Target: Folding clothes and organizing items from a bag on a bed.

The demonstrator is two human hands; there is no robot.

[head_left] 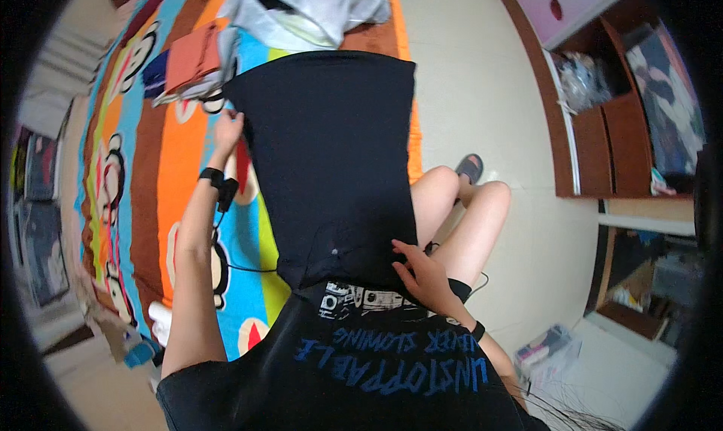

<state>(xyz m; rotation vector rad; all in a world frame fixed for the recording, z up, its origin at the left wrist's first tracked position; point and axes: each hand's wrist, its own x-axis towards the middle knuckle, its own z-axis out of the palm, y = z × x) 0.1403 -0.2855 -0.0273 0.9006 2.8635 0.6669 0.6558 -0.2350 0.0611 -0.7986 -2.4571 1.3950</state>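
Observation:
A black garment lies spread out in front of me, partly on the striped bed and reaching over my lap. At its left edge, below the far left corner, my left hand has its fingers closed on the cloth. My right hand rests at the near right part of the garment, fingers spread and touching the fabric. Some wrinkles gather in the near part of the cloth. Its exact kind does not show.
The bed cover has bright stripes and cartoon figures. Beyond my left hand sits a stack of folded clothes. A pale crumpled plastic bag lies at the far end. Brown shelves stand right, past the tiled floor.

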